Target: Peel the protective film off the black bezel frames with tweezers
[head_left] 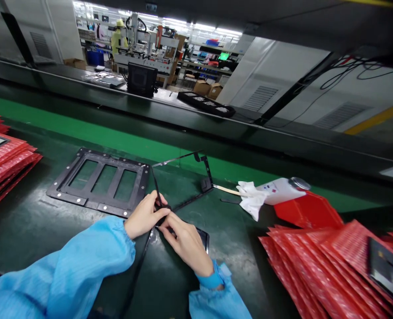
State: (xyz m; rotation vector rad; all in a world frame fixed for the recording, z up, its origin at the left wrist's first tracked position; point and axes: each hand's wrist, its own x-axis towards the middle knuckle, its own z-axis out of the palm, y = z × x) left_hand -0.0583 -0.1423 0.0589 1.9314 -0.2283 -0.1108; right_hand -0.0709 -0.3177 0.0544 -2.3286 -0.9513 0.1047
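Note:
My left hand (146, 215) is closed around a thin black frame (191, 201), gripping it by one narrow side. Close against it, my right hand (186, 239) pinches the same frame near its lower corner; what lies right between the fingertips is partly hidden. The frame is tilted up off the table, with a small black block (206, 184) at its far right corner. A flat dark panel (203, 238) with a shiny edge shows partly from under my right hand. Left of my hands, a black fixture plate (99, 206) with three rectangular openings lies flat.
Red bubble-wrap pouches are piled at left (10, 166) and right (302, 266), with a dark screen (387, 268) on the right pile. A white bottle (279, 190), a crumpled white wipe (252, 199) and a wooden stick (227, 190) lie beyond my right hand. A raised ledge (169, 122) runs behind.

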